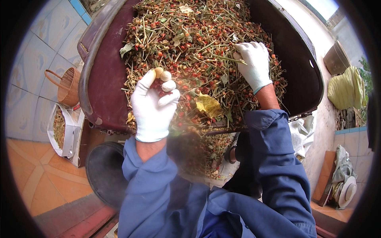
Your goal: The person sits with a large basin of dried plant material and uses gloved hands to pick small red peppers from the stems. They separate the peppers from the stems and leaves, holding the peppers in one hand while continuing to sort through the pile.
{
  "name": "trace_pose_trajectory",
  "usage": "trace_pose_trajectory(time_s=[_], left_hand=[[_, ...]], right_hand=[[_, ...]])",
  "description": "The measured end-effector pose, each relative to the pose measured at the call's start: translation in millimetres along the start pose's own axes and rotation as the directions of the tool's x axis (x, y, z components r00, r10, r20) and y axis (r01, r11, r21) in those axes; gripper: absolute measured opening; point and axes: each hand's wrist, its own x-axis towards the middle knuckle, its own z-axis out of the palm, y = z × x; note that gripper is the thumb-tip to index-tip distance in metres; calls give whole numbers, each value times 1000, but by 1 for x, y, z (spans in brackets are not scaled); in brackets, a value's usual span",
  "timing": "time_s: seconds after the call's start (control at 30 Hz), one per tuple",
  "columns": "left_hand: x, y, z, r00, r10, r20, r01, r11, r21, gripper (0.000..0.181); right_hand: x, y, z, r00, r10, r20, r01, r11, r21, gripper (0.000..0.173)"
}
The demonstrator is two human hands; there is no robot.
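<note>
A heap of cut stems and small red-orange plant bits fills a dark maroon truck or cart bed before me. My left hand, in a white glove with a yellowed thumb tip, is palm up with curled fingers around small red bits. My right hand, gloved too, rests palm down on the right part of the heap; a green stem runs beside its thumb and fingers. Whether it grips that stem is unclear. Between and below the hands lies a yellow leaf. A haze blurs the lower middle.
At left are a wicker basket, a white box of plant matter and a black bucket. Plant bits lie on the ground below the bed's edge. At right stand a brown tub, a yellow-green sack and a hat.
</note>
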Motion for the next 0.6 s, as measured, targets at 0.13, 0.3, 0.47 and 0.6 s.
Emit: trace_pose_trajectory(time_s=[0.13, 0.3, 0.47, 0.6], left_hand=[[1, 2, 1, 1000, -19, 5, 19, 999, -45, 19], [0, 3, 0, 1000, 10, 14, -10, 999, -47, 19], [4, 1, 0, 1000, 5, 13, -4, 999, -48, 19], [1, 5, -3, 1000, 30, 11, -29, 999, -32, 20]], right_hand=[[-4, -13, -22, 978, -55, -203, 100, 971, 218, 20], [-34, -89, -58, 948, -314, -47, 302, 847, 438, 40], [-61, -108, -40, 921, -366, 131, 281, 859, 428, 51], [-55, -87, -33, 952, -274, 138, 236, 942, 240, 34]])
